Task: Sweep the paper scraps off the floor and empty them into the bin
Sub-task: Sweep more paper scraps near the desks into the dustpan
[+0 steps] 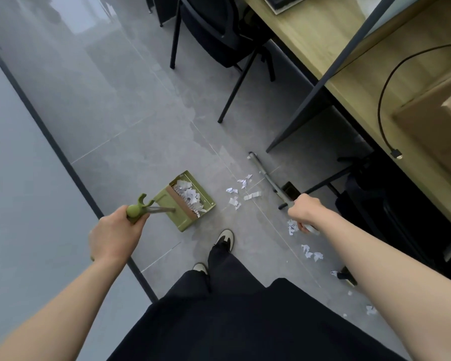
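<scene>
Both forearms reach out from the bottom of the head view, above dark trousers and two pale shoes [225, 238] on the grey tiled floor [130, 131].

Left hand [115, 234] is closed around the green grip of the dustpan handle [138, 208]. The green dustpan [185, 201] stands on the floor just ahead of the left shoe. A heap of white paper already lies in its tray, near the toothed comb strip.

Right hand [303, 209] is curled around the thin handle of the broom [268, 178]. This handle runs away from the hand toward the desk [349, 48], and its lower end is too dark for me to say where the bristles are.

Loose paper scraps [241, 191] lie between the dustpan and the broom, close to the pan mouth. More scraps [310, 252] lie under the right forearm and further back along the floor. No bin is visible that I can name with certainty.

I judge the sweeping to be about half done. To do this stroke well, the person should keep the pan lip flat on the tile and hold it firm. Short, low strokes toward the mouth are best, because light paper can jump over the edge. After that, the scraps behind should be gathered too, with the pan moved nearer to them.
</scene>
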A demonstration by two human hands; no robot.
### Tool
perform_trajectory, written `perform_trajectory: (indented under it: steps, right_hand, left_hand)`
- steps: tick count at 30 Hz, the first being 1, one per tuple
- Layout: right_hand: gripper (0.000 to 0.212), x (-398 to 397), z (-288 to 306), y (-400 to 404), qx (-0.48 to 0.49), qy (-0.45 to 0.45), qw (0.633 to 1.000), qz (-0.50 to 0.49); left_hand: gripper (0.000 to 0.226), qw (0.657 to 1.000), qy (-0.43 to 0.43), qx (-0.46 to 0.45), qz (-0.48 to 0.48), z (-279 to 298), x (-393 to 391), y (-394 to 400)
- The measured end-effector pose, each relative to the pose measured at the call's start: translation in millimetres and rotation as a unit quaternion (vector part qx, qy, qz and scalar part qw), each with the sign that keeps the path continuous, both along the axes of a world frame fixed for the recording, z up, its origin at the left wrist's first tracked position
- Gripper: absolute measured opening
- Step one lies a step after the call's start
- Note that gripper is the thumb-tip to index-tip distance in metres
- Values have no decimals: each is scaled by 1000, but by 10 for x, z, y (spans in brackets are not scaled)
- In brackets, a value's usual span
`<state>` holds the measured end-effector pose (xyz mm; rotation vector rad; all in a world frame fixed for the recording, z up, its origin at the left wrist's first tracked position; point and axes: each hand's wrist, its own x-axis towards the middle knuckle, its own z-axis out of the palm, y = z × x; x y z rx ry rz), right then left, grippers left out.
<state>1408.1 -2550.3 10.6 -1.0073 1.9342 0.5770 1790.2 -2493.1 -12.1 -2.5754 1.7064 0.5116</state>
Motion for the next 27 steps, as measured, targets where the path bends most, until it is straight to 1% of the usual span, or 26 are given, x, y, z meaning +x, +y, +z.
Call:
perform_trajectory:
  steps: [4, 7, 9, 11, 13, 16, 18, 21, 23, 25, 27]
  right_hand:
    - [43, 128, 32, 241, 7, -7, 1000, 0]
    - [45, 253, 41, 437, 18, -19, 1000, -12]
    - [46, 352, 72, 593, 17, -21, 1000, -6]
    - [55, 406, 100, 745, 23, -19, 999, 18]
    - [57, 464, 137, 918, 35, -7, 999, 37]
    - [55, 551, 205, 1095, 44, 2, 998, 42]
    - [55, 576, 209, 1213, 27, 2, 999, 45]
    - [45, 653, 282, 1360, 5, 2, 999, 49]
    - [35, 746, 336, 1434, 10, 0, 999, 44]
    - [26, 837, 372, 1479, 10, -8, 1000, 22]
    - [26, 887, 348, 1480, -5, -30, 999, -27]
  left_hand:
    - [46, 1000, 5, 2, -2, -3, 85, 180]
    - [46, 1000, 10, 5, 4, -11, 160, 351]
    - [45, 1000, 12, 3, 6, 2, 234, 469]
    - [43, 1000, 18, 5, 5, -27, 307, 569]
    - [43, 1000, 20, 6, 1, -52, 361, 683]
    - [46, 1000, 27, 8, 3, -105, 428, 824]
    - [47, 1000, 27, 13, 2, -142, 473, 947]
    - [47, 999, 34, 20, 0, -175, 501, 1098]
    - [48, 999, 37, 20, 0, -179, 526, 1174]
    - [48, 999, 36, 19, -4, -176, 560, 1231]
    - [48, 999, 38, 18, -5, -162, 578, 1269]
